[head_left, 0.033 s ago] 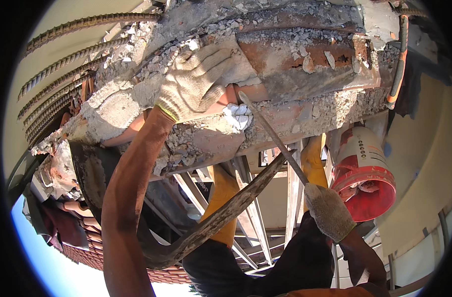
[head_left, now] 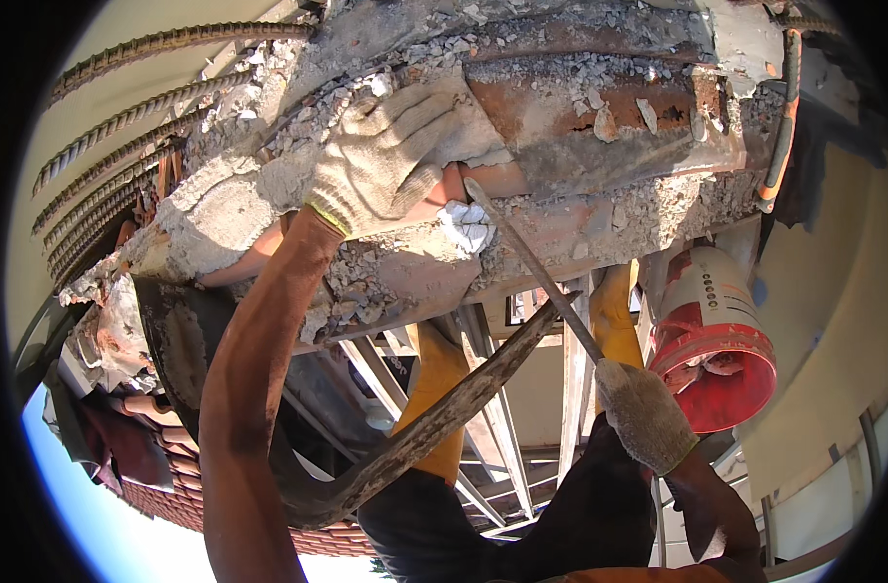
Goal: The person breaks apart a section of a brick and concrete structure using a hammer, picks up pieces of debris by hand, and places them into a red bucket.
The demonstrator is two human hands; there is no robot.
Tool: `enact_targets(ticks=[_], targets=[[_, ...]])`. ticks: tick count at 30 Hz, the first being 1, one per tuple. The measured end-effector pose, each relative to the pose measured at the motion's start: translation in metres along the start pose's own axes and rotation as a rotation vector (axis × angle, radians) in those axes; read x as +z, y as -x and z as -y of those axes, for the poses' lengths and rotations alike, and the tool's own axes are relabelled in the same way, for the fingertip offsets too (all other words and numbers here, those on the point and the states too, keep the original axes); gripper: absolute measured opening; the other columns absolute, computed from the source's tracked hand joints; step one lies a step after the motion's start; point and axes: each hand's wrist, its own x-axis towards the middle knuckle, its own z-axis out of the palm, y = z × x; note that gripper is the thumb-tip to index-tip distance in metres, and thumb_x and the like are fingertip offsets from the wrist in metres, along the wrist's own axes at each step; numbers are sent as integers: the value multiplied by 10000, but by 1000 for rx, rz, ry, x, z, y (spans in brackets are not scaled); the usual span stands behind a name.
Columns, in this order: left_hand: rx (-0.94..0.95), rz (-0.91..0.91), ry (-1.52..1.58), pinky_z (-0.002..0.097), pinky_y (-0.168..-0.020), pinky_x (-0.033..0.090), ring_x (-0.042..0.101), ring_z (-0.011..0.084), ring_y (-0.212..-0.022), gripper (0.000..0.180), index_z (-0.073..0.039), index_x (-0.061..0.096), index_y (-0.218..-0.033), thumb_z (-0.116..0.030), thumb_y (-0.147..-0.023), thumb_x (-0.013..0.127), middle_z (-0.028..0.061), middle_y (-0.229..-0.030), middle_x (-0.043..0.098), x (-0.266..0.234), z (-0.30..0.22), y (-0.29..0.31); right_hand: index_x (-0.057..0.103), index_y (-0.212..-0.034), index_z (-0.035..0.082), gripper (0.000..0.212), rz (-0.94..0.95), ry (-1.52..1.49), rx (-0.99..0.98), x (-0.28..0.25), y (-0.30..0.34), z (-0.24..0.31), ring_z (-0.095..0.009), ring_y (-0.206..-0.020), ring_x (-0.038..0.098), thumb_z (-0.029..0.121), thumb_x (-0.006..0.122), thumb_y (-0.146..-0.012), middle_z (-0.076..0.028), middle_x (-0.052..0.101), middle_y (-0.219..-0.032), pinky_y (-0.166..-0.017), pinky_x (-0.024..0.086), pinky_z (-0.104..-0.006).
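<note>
My left hand (head_left: 383, 155), in a dusty knit work glove, lies with its fingers stretched over a mortar-covered broken roof tile (head_left: 481, 141). Its thumb rests by the orange underside of that piece. My right hand (head_left: 646, 416), gloved too, is wrapped round a long metal bar (head_left: 539, 267). The flattened tip of the bar reaches the tile's lower edge, close to a cracked white lump (head_left: 466, 226). The bar's lower end shows below my right hand. Grey mortar rubble (head_left: 366, 291) surrounds the tile.
A white-and-red bucket (head_left: 716, 335) hangs tilted at right, with debris inside. A weathered curved beam (head_left: 444, 418) crosses below my hands. Ribbed steel bars (head_left: 162, 49) jut out at upper left. Between my yellow boots (head_left: 434, 374), metal framing (head_left: 502, 428) has open gaps. An orange-and-black handle (head_left: 782, 136) is at right.
</note>
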Motion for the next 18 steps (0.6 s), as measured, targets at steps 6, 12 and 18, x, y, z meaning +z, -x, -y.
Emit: enact_targets(ticks=[6,12,18], targets=[[-54,-28,30,468,-1165,494,574,331,-1433,541,-61,694,-1412,-242,-902,701,120,-1519,640,2,-3,5,564,-1153,-10,183,10,-296,149,40,-11,12,-373,-776,641,49,638,-996,-159,616,-885,-715,546,-493],[-50,-90,74,487,-1167,483,573,343,-1430,532,-31,700,-1386,-220,-888,685,149,-1480,662,19,-1,7,622,-1051,130,358,-60,-909,344,91,-20,40,-115,-674,575,479,585,-1122,25,560,-815,-544,444,-272],[-73,-43,49,472,-1162,464,560,321,-1444,623,-66,655,-1456,-223,-853,671,124,-1519,637,11,-5,8,638,-1054,107,462,-63,-1125,538,85,-27,36,-98,-644,555,557,562,-1124,32,547,-750,-558,437,-267]])
